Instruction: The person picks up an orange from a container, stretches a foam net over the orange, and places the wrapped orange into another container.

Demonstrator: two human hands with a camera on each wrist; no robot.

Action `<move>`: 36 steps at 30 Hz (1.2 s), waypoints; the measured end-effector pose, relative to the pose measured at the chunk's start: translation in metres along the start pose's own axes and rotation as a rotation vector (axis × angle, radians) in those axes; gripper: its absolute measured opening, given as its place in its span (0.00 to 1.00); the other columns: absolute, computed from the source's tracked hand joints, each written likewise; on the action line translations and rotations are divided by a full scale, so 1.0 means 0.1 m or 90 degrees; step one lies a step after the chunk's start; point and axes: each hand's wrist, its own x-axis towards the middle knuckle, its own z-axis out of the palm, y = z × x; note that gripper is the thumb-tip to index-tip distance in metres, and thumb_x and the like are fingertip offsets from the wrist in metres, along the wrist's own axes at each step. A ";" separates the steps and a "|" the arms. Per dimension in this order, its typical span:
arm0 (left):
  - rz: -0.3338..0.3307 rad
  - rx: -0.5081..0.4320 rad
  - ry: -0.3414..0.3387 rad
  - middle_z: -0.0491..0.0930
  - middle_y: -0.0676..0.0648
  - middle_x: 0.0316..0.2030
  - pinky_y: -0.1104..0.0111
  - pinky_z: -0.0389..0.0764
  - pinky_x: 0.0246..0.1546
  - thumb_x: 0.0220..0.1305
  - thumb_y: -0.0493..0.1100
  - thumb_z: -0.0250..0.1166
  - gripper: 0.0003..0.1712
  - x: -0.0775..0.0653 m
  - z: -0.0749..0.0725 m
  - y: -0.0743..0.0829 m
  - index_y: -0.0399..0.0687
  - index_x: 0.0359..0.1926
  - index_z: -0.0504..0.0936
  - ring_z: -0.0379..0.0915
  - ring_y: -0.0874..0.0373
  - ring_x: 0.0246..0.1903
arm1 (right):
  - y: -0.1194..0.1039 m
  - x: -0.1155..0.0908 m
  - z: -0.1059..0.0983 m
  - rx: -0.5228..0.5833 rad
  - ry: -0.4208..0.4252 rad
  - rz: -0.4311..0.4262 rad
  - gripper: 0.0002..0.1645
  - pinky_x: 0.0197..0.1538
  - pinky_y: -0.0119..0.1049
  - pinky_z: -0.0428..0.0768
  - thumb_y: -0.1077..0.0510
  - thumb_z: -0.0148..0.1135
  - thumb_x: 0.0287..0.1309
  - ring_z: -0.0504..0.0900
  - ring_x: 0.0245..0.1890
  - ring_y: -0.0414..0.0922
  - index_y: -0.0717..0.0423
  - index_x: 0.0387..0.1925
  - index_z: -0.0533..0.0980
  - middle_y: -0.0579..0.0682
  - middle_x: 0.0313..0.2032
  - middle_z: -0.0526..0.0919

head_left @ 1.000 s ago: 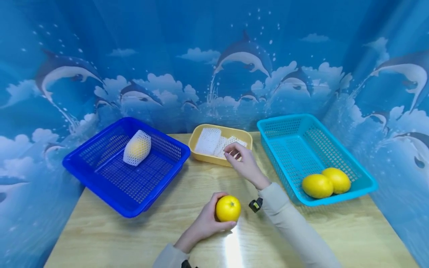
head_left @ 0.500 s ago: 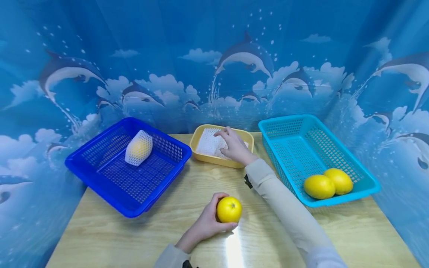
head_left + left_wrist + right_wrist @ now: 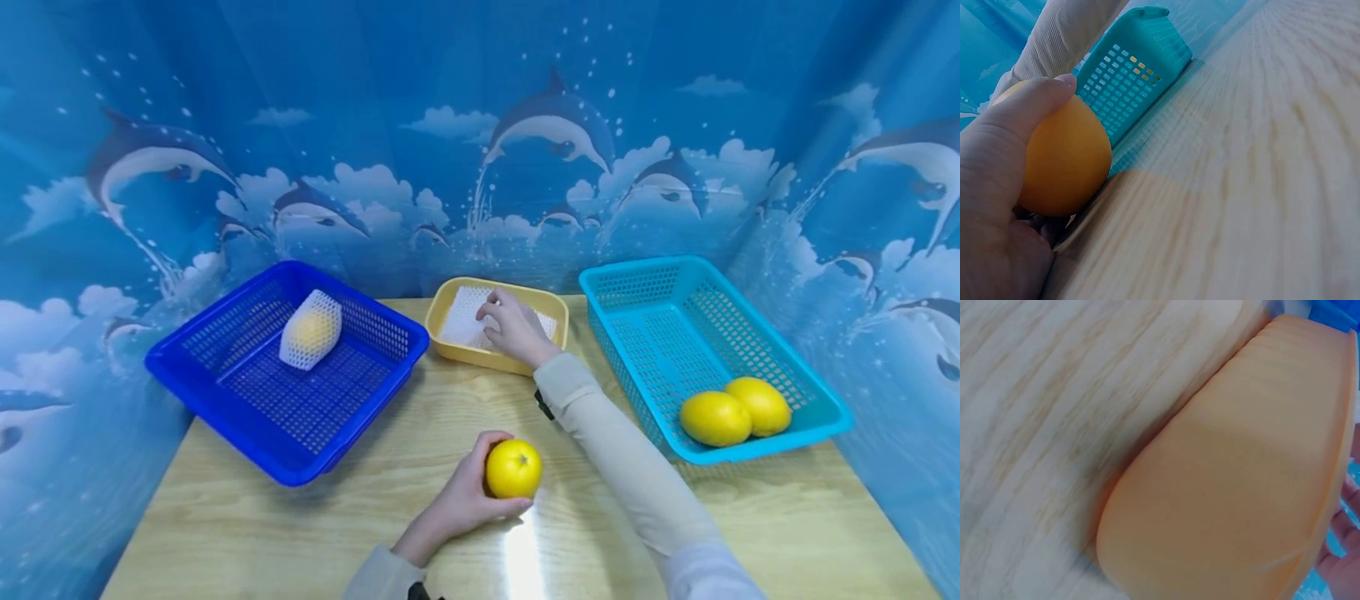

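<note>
My left hand grips a round yellow fruit that rests on the wooden table near its front; the left wrist view shows the thumb curled over the fruit. My right hand reaches into the small yellow tray at the back centre. Its bent fingers pinch the top white foam net of the stack lying there. In the right wrist view only the tray's outer wall fills the frame, and the fingers are hidden.
A dark blue basket at the left holds one fruit wrapped in a foam net. A teal basket at the right holds two bare yellow fruits. A blue dolphin-print curtain surrounds the wooden table.
My right hand moved forward from the tray's near rim into the tray and curled its fingers on the nets. The left hand and its fruit stayed still.
</note>
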 end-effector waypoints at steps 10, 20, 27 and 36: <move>-0.007 0.001 0.002 0.74 0.54 0.58 0.54 0.70 0.59 0.49 0.53 0.79 0.48 0.00 0.01 0.00 0.51 0.66 0.63 0.73 0.58 0.54 | -0.03 -0.02 -0.14 0.021 0.082 -0.052 0.05 0.38 0.40 0.76 0.64 0.64 0.62 0.75 0.40 0.49 0.56 0.40 0.82 0.53 0.41 0.76; -0.008 0.010 0.003 0.73 0.53 0.59 0.52 0.69 0.60 0.48 0.53 0.79 0.49 0.00 0.02 -0.01 0.51 0.67 0.62 0.72 0.57 0.55 | -0.13 -0.03 -0.46 0.032 0.238 -0.072 0.05 0.39 0.41 0.77 0.65 0.65 0.60 0.78 0.38 0.49 0.58 0.39 0.82 0.53 0.38 0.79; 0.003 0.017 0.005 0.73 0.51 0.60 0.54 0.70 0.60 0.48 0.53 0.79 0.51 -0.01 0.04 0.00 0.51 0.70 0.63 0.73 0.57 0.56 | -0.25 -0.16 -0.71 0.068 0.315 -0.023 0.06 0.37 0.41 0.79 0.62 0.64 0.61 0.79 0.35 0.49 0.60 0.39 0.83 0.53 0.35 0.81; 0.030 0.030 0.015 0.72 0.51 0.61 0.53 0.70 0.60 0.47 0.51 0.80 0.52 -0.01 0.04 -0.01 0.50 0.70 0.62 0.72 0.56 0.57 | -0.47 -0.39 -1.01 0.158 0.382 -0.039 0.04 0.33 0.44 0.80 0.67 0.66 0.57 0.78 0.29 0.49 0.63 0.36 0.82 0.56 0.30 0.80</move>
